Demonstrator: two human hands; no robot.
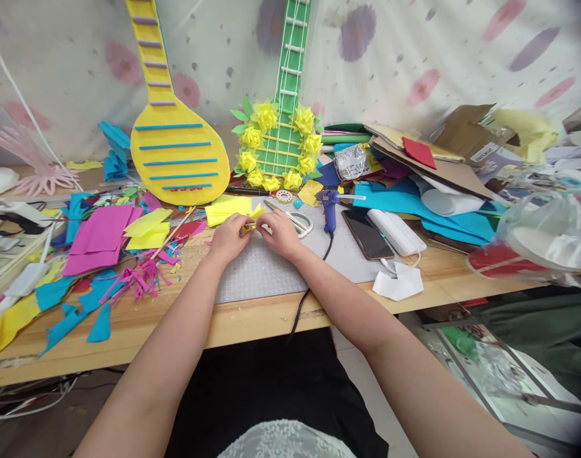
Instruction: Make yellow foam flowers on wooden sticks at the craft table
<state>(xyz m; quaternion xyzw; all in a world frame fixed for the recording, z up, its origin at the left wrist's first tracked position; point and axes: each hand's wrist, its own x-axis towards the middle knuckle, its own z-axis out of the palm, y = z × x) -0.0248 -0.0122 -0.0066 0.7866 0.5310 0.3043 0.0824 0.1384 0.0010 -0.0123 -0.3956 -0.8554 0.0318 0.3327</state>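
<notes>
A small piece of yellow paper (257,213) is pinched between my two hands, above the grey cutting mat (252,280). My left hand (229,238) closes on its left side, and my right hand (280,233) grips it from the right with bent fingers. Flat yellow paper sheets (228,208) lie just behind my left hand. White-handled scissors (301,224) rest beside my right hand, partly covered by it. Farther right is a blue hot glue gun (329,212), its black cord running off the table's front edge.
A yellow paper guitar (178,159) and a green one with yellow paper flowers (283,140) lean at the back. Colored scraps (97,242) crowd the left. A phone (367,234), a white power bank (396,232), blue sheets (457,222) and a plastic-covered tub (505,261) occupy the right.
</notes>
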